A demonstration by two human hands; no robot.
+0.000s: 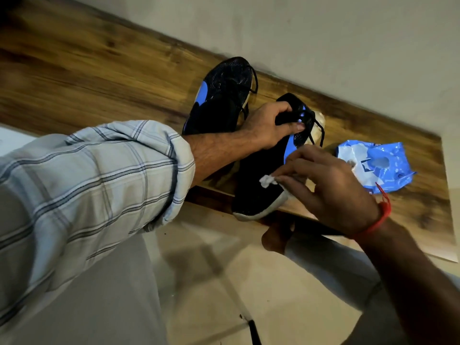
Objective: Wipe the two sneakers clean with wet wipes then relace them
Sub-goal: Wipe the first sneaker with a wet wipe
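Black near sneaker (263, 170) mid-wipe; relacing not begun.
Left hand (271, 125) grips its collar, right hand (331, 180) pinches the wipe (267, 181); far sneaker (219, 95) waits on the bench (99, 78).

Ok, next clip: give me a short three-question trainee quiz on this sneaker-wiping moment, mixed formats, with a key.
1. True or false: the right hand presses a white wipe against the near sneaker.
2. Multiple choice: where is the left hand? A) on the blue wipes pack B) gripping the near sneaker at its collar C) holding the far sneaker
3. Fill in: the near sneaker's toe end hangs over the edge of the wooden ____.

Key: 1 true; 2 B; 3 table.
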